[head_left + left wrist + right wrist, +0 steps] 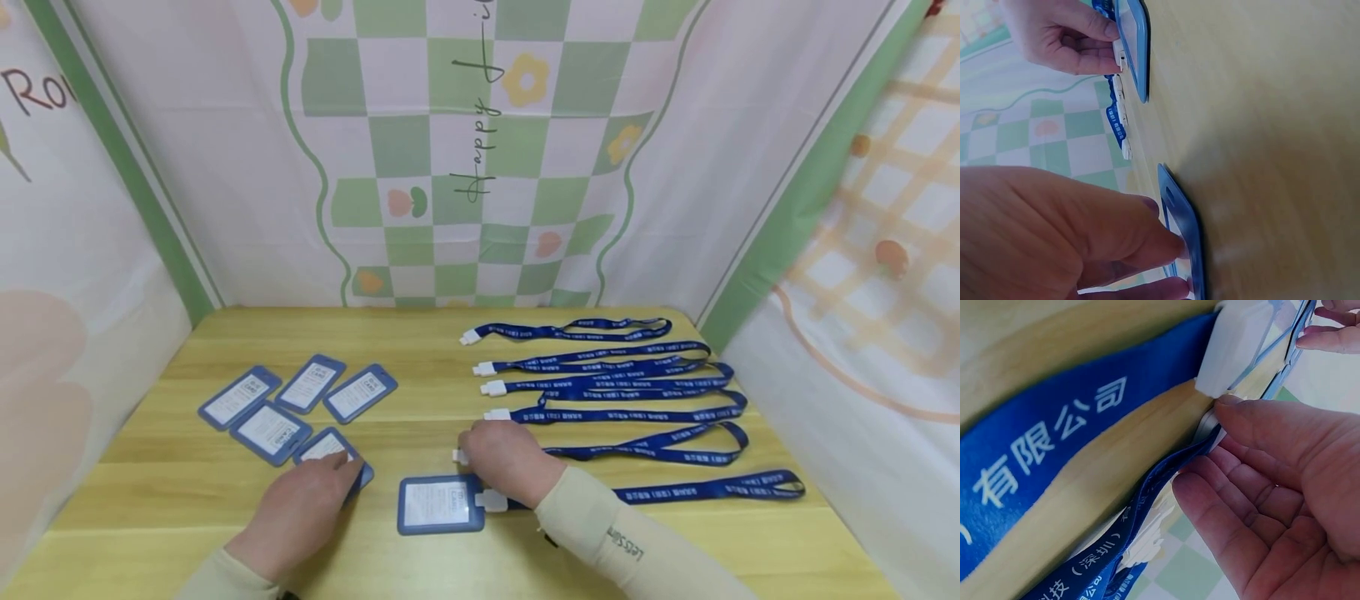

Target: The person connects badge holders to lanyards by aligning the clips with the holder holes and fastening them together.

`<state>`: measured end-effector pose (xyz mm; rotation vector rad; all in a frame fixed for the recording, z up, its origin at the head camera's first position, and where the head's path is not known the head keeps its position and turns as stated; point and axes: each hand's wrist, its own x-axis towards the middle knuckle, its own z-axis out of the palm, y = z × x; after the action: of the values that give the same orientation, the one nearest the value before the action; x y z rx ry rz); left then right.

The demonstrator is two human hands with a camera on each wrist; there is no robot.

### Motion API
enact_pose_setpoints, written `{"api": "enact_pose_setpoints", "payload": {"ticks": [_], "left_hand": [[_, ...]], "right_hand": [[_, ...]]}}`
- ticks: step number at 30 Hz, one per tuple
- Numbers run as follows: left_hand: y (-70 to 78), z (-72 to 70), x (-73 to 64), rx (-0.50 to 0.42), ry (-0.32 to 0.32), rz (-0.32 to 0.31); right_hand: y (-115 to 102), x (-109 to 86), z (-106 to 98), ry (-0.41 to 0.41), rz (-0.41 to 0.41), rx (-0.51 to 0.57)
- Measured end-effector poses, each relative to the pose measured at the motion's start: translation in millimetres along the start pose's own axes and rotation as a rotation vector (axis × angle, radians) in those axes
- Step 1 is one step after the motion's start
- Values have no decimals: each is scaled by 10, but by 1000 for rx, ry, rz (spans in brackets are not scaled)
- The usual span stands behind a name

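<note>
My left hand grips a blue-framed badge holder with a white card inside, at the left of the table. In the left wrist view, thumb and fingertips meet that badge holder near its slotted end. With thumb and forefinger, my right hand pinches the white clip end of a blue lanyard; the fingers partly hide the clip. Just in front of that hand lies another badge holder, joined to the white clip of the nearest lanyard.
Several badge holders lie loosely grouped on the left of the wooden table. Several blue lanyards are laid in rows on the right, white clips pointing left. Patterned cloth hangs behind and at both sides.
</note>
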<state>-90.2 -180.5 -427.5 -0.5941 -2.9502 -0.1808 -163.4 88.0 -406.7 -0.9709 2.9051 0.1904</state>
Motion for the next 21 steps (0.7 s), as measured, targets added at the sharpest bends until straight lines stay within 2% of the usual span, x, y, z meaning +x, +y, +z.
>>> {"api": "enact_pose_setpoints", "payload": {"ticks": [21], "left_hand": [[23,-14,51,32,-42,7]], "right_hand": [[-42,41,-7,15,-29,-3]]}}
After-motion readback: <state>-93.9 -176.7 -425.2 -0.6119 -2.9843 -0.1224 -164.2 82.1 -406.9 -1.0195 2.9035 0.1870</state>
